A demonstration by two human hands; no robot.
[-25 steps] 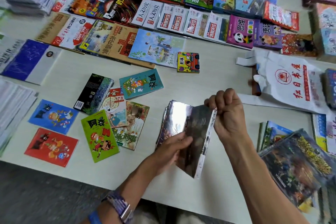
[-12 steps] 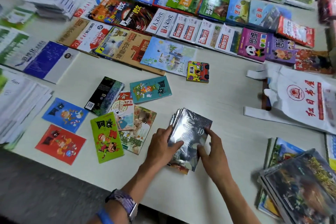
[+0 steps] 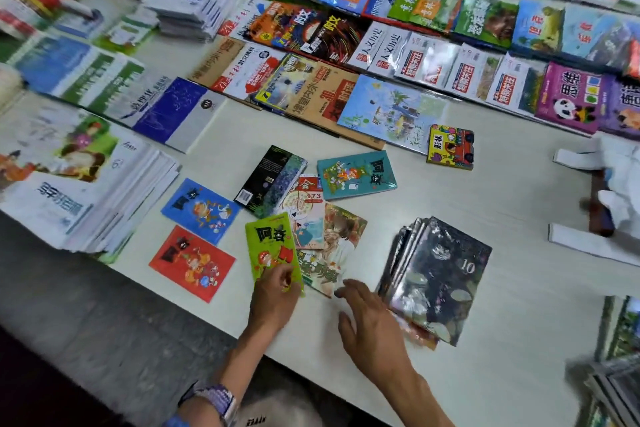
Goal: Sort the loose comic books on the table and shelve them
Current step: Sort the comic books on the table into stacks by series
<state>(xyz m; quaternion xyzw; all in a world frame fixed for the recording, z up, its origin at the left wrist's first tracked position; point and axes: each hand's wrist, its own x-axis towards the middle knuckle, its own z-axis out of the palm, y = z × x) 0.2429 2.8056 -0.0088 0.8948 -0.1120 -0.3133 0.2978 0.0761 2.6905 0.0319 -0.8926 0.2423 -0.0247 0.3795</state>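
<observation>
Resting near the 6 o'clock edge, nearest first:
Left hand [image 3: 275,295]: at 6 o'clock, fingers lying on the near corner of the green comic [image 3: 273,248]; whether they pinch it or only press it I cannot tell.
Right hand [image 3: 369,321]: just right of the left hand, fingers spread and relaxed, grasping nothing, tips at the near edge of the brown-cover comic [image 3: 334,253].
Wristband [image 3: 216,399]: purple, on the left wrist at the bottom edge.
Shiny stack [image 3: 438,277]: at 5 o'clock, several plastic-wrapped comics piled flat on the table [image 3: 502,340], the top cover dark and marked 10, just beside the right hand.
Red comic [image 3: 192,263]: at 8 o'clock, flat near the table edge, alone.
Blue comic [image 3: 201,210]: just beyond the red one, apart from it.
Overlapping cluster: the green comic lies over a pale comic marked 173 [image 3: 304,210], which also overlaps the brown-cover one.
Black book [image 3: 272,180]: centre, back cover up, barcode showing, touching the 173 comic.
Teal comic [image 3: 356,175]: just right of the black book.
Small yellow book [image 3: 450,146]: at 1 o'clock, apart from the cluster.
White bag [image 3: 620,184]: at 3 o'clock, crumpled, contents hidden.
White booklet pile [image 3: 79,184]: at 9 o'clock, fanned at the table edge.
Far rows [image 3: 398,55]: from 10 to 2 o'clock, magazines and books laid in overlapping lines.
</observation>
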